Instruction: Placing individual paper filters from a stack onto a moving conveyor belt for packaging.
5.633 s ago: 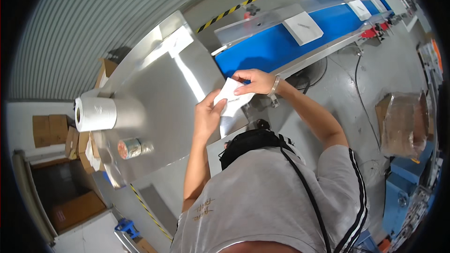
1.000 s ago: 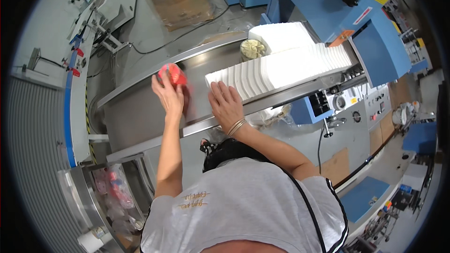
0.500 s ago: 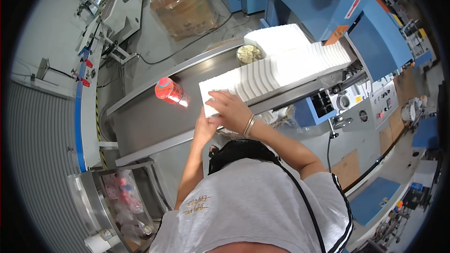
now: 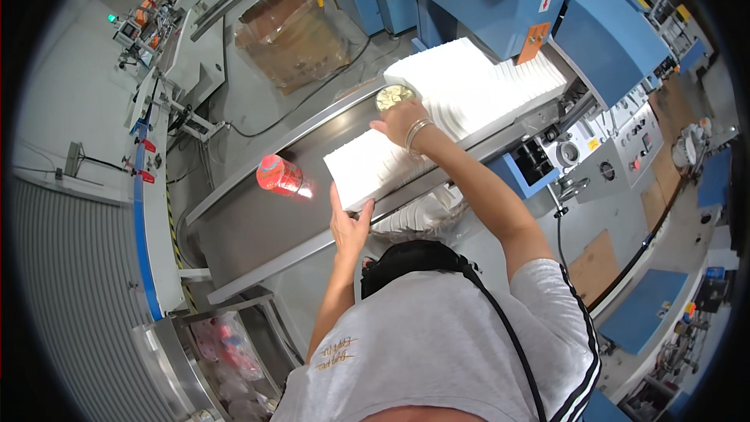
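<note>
A long row of thin white sheets (image 4: 365, 162), packed on edge, lies along a steel trough (image 4: 258, 241). At the row's near left end, my left hand (image 4: 349, 227) is closed on the lower corner, thumb apart from the fingers. My right hand (image 4: 405, 121), with bracelets at the wrist, reaches over the row to a round jar (image 4: 394, 95) with a pale yellow mottled top. Its thumb lies by the jar's left side; the other fingers are mostly hidden, seemingly wrapped round it. A shiny red can (image 4: 283, 177) stands in the trough, left of the row.
A blue machine (image 4: 476, 0) stands over the trough's far right end, with an orange bracket (image 4: 533, 43). Beyond the trough is a plastic-lined carton (image 4: 293, 39). Below the trough lie more white sheets (image 4: 422, 215). A steel bin with pink bags (image 4: 226, 344) is at lower left.
My right hand has left the row's near end and moved up and right to the jar. My left hand stays at the end, now gripping its lower corner. The view has shifted slightly.
</note>
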Motion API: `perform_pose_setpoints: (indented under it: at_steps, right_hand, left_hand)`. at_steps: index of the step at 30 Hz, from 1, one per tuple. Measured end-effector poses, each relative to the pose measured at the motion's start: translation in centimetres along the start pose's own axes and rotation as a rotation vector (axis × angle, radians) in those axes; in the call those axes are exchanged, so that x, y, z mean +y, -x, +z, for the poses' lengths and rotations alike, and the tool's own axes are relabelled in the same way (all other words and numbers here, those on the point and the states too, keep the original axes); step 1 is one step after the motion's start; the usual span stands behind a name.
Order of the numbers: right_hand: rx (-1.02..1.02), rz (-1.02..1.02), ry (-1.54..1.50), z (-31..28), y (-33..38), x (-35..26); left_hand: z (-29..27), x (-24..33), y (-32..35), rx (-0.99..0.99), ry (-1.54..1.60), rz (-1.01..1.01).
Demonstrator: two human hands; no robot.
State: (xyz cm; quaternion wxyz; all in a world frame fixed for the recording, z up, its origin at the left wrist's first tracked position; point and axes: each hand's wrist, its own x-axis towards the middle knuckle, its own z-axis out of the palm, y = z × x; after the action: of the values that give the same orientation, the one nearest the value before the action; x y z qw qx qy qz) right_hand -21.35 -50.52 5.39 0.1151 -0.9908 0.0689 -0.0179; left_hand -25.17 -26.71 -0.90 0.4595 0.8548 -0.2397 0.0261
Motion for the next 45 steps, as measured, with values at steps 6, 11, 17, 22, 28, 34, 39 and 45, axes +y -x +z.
perform_pose_setpoints:
  at_steps: [6, 11, 17, 22, 28, 34, 39, 45]
  right_hand:
    - [-0.289, 0.131, -0.05, -2.9, -1.7, -0.8]
    - [-0.247, 0.008, -0.197, -1.1, -2.7, -0.5]
    - [0.561, -0.408, -0.572, 1.9, 4.5, -1.7]
    - [0.444, -0.127, -0.772, 1.5, 11.7, 0.0]
    - [0.714, 0.529, -0.923, 3.5, 15.2, 7.2]
    - [0.992, 0.63, -0.663, 4.2, 15.6, 13.3]
    - [0.932, 0.537, -0.497, 3.9, 15.8, 13.7]
    - [0.881, 0.557, -0.471, 3.1, 15.8, 13.8]
  left_hand:
    - [0.2, 0.1, 0.1, 0.024, -0.009, 0.025]
    - [0.5, -0.2, 0.2, 0.044, -0.049, 0.073]
    - [0.6, -1.1, 0.5, 0.057, -0.035, 0.021]
    - [0.5, -0.8, 0.4, 0.051, 0.006, -0.001]
    - [0.6, -0.3, -0.1, 0.045, -0.033, 0.048]
    - [0.4, -0.7, 0.1, 0.065, -0.016, 0.079]
    - [0.4, -0.9, 0.3, 0.076, 0.04, 0.081]
    - [0.3, -0.8, 0.2, 0.073, 0.021, 0.099]
